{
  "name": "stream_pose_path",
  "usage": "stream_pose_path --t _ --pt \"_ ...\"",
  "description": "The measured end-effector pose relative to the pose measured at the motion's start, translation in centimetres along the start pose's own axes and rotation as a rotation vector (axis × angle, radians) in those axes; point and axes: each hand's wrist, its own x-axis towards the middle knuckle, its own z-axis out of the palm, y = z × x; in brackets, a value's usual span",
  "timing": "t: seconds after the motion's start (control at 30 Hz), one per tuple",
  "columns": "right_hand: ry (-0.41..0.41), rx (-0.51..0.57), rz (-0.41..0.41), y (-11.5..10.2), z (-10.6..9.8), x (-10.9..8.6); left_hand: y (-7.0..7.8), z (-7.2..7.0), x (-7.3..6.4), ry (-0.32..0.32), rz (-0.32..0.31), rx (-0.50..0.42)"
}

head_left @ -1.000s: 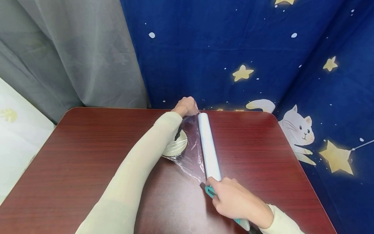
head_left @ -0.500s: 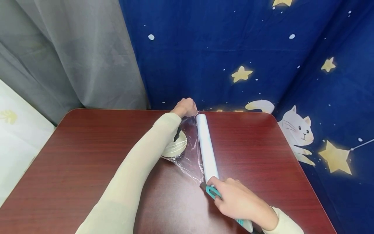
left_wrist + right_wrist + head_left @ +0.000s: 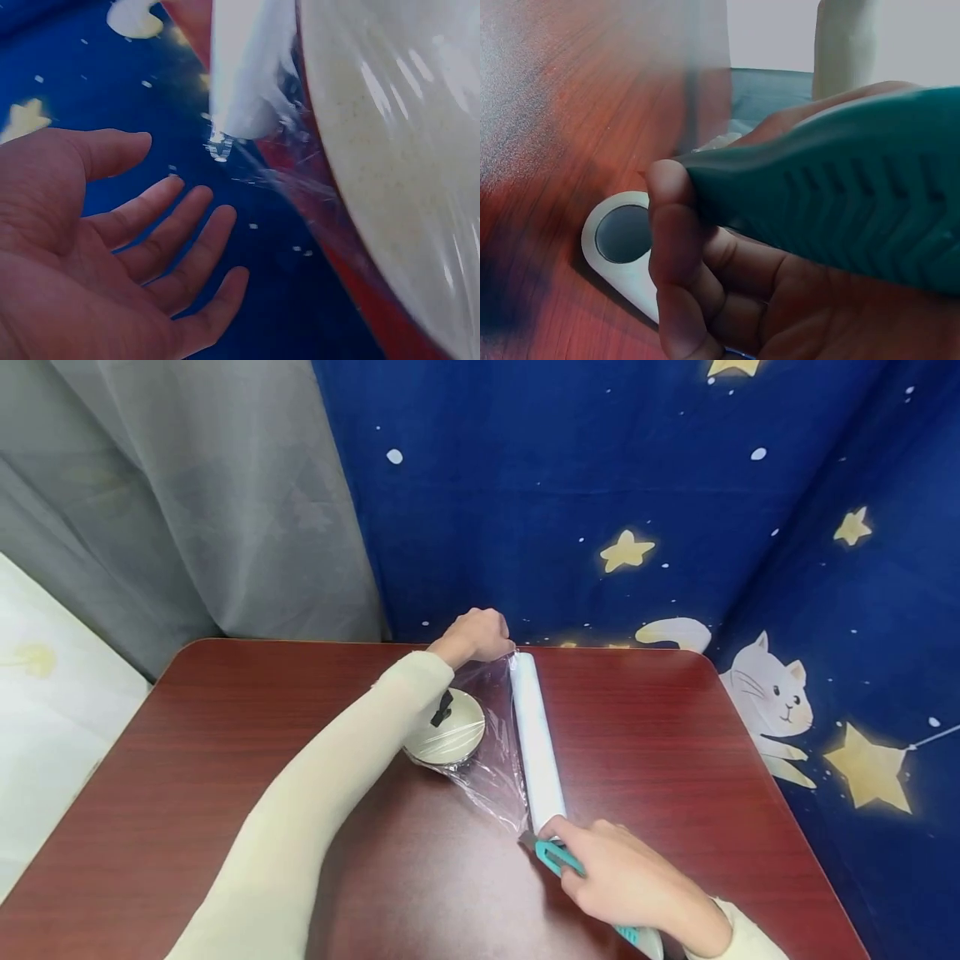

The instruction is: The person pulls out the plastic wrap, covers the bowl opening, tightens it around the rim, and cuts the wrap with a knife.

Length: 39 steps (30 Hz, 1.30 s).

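R hand [image 3: 622,877] grips teal cutter [image 3: 558,857] at near end of film roll [image 3: 536,735]; L hand [image 3: 476,635] by far end, grasping nothing.

Roll lies lengthwise on red-brown counter [image 3: 675,735], running near-to-far. Clear film [image 3: 502,772] goes off its L side & over round pale dish [image 3: 457,739], wrinkled, w/ glossy streaks. Cutter's dark blade [image 3: 527,840] sits at film's near corner, just beside roll; R forefinger at roll's near end. R wrist view: fingers curled round ribbed cutter body. L wrist view: L fingers loose & spread, thumb apart, film & dish near. L sleeve [image 3: 337,768] crosses partly over dish. Bkgd: grey curtain [image 3: 225,527] L, blue star-print curtain [image 3: 525,485] centre & R.
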Motion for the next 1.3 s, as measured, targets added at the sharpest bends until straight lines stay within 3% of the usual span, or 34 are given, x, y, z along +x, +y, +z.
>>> stream_pose_path --t 0.1,0.23,0.33,0.47,0.6,0.7,0.83,0.97,1.13,1.3 --pt "-0.015 0.032 0.023 0.2 -0.3 -0.4 1.6 -1.7 -4.2 0.035 0.053 -0.009" --pt "-0.041 0.068 0.087 0.4 -0.6 -1.2 1.4 -2.3 -7.0 0.072 0.115 -0.034" --pt "-0.071 0.099 0.144 0.6 -1.0 -1.7 0.3 -2.3 -8.7 0.099 0.149 -0.075" --pt "-0.121 0.128 0.161 1.0 -1.7 -2.5 -2.0 -2.0 -10.7 0.138 0.176 -0.132" --pt "-0.174 0.184 0.175 1.8 -2.4 -3.3 -4.5 -1.7 -12.7 0.166 0.164 -0.203" --pt "-0.177 0.288 0.191 2.6 -2.9 -3.6 -6.2 -1.0 -13.9 0.179 0.137 -0.269" --pt "-0.093 0.477 0.110 3.8 -3.2 -3.5 -8.0 0.4 -15.3 0.195 0.078 -0.373" --pt "0.046 0.646 0.014 4.7 -3.1 -3.0 -9.2 2.1 -16.6 0.208 -0.012 -0.473" --pt "0.196 0.766 0.083 5.2 -3.0 -1.8 -10.2 4.0 -17.7 0.196 -0.070 -0.626" --pt "0.299 0.830 0.155 6.0 -2.9 -0.3 -10.5 5.0 -18.4 0.168 -0.040 -0.744"
